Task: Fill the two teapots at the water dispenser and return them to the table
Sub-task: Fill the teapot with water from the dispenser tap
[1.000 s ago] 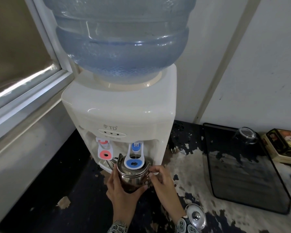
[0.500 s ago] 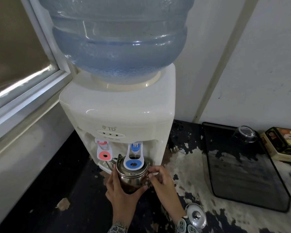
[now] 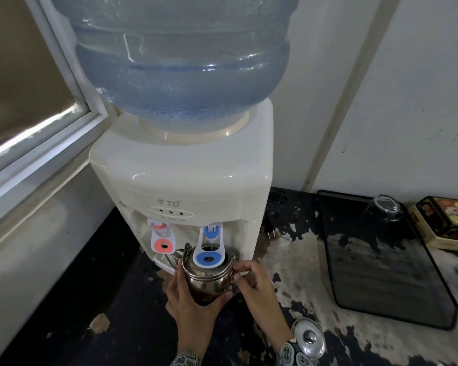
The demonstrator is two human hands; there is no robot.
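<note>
A small steel teapot [image 3: 209, 280] without its lid stands under the blue tap [image 3: 209, 245] of the white water dispenser [image 3: 185, 178], spout pointing left. My left hand [image 3: 193, 307] wraps the pot's front and left side. My right hand [image 3: 257, 289] grips its right side near the handle hinge. A thin stream of water falls from the blue tap into the pot. The pot's steel lid [image 3: 308, 338] lies on the counter beside my right wrist. A second teapot is out of view.
A big blue water bottle [image 3: 180, 62] tops the dispenser; a red tap [image 3: 162, 240] is left of the blue one. To the right lie a dark tray [image 3: 381, 262] holding an upturned glass [image 3: 384, 208], and a decorated tin [image 3: 444, 223]. A window frame [image 3: 37, 143] runs along the left.
Nothing has visibly moved: both hands keep the teapot under the blue tap. Only the camera has shifted slightly.
</note>
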